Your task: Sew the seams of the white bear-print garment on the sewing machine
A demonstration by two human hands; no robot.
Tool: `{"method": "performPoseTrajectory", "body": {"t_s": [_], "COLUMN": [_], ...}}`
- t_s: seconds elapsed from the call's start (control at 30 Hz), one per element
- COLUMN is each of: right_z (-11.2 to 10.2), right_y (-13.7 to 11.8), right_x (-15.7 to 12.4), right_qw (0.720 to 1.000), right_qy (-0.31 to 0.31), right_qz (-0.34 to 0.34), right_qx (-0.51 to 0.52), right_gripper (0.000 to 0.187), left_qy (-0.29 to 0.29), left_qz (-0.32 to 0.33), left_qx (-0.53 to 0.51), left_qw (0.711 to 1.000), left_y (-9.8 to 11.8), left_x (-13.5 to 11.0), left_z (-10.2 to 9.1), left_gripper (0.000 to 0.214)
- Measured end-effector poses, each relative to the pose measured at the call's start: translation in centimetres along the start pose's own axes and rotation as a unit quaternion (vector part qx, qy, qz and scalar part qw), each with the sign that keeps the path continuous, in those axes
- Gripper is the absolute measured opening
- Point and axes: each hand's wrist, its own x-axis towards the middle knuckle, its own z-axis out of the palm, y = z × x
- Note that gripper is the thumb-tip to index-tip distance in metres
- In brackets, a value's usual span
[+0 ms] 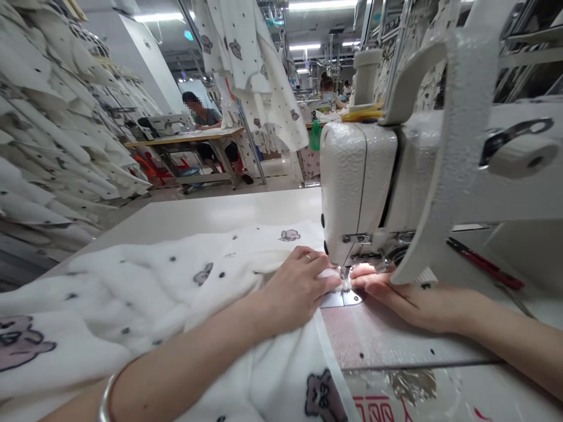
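A white fleece fabric (167,293) printed with grey bears and dots lies spread over the table. My left hand (297,287) rests flat on its edge, fingers pressed together, right beside the presser foot (345,280) of the white sewing machine (396,187). My right hand (396,293) lies flat on the machine bed under the machine arm, fingertips touching the fabric at the needle. A ring shows on my left hand and a bangle (105,398) on the left wrist.
Stacks of the same printed fabric (53,135) rise at the left. Garments (259,64) hang overhead. A person (200,117) sits at a far table (185,140), others farther back. Red-handled scissors (484,264) lie on the table at the right.
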Motion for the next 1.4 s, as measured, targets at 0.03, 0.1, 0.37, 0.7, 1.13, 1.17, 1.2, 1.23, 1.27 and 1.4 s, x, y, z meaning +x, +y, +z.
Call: {"method": "performPoseTrajectory", "body": {"t_s": [0.03,0.1,0.37,0.7,1.13,1.17,1.2,1.23,1.27,1.4], "right_z": [0.1,0.1,-0.8,0.6,-0.1,-0.3,-0.5,-0.7,-1.0,-1.6], "right_y": [0.0,0.0,-2.1,-11.5,-11.2,-10.7,-10.2,-9.7,-9.3,-8.4], "right_x": [-0.1,-0.2,-0.6,-5.5,-3.4,-3.1,-3.0,-3.0,-3.1,-3.9], "right_qw": [1.0,0.999,0.992,0.975,0.949,0.947,0.944,0.942,0.939,0.93], "right_qy": [-0.01,-0.038,-0.072,-0.151,-0.115,-0.119,-0.124,-0.133,-0.144,-0.178], "right_qz": [-0.004,-0.014,-0.042,0.165,0.285,0.289,0.291,0.291,0.289,0.285], "right_qx": [0.004,0.016,-0.094,-0.015,0.066,0.077,0.09,0.105,0.12,0.147], "right_gripper": [0.038,0.032,0.026,0.007,0.007,0.005,0.002,0.004,0.01,0.019], "left_qy": [0.003,0.012,0.016,-0.006,-0.021,-0.021,-0.024,-0.033,-0.05,-0.175], "left_qz": [0.004,0.009,-0.002,-0.09,-0.361,-0.39,-0.409,-0.418,-0.417,-0.352], "left_qx": [0.002,0.006,-0.023,-0.043,0.057,0.067,0.072,0.068,0.054,-0.081], "left_qw": [1.0,1.0,1.0,0.995,0.93,0.918,0.909,0.905,0.906,0.916], "left_y": [0.0,0.0,0.6,-1.6,-1.1,-0.6,0.2,1.3,2.5,7.6], "left_x": [0.0,-0.1,-0.6,-3.1,-3.8,-3.9,-4.1,-4.2,-4.4,-4.9], "left_z": [0.1,0.2,-0.3,-1.2,-2.3,-3.0,-3.6,-4.3,-4.9,-6.5], "left_gripper": [0.022,0.022,0.024,0.033,0.032,0.032,0.031,0.03,0.029,0.04]}}
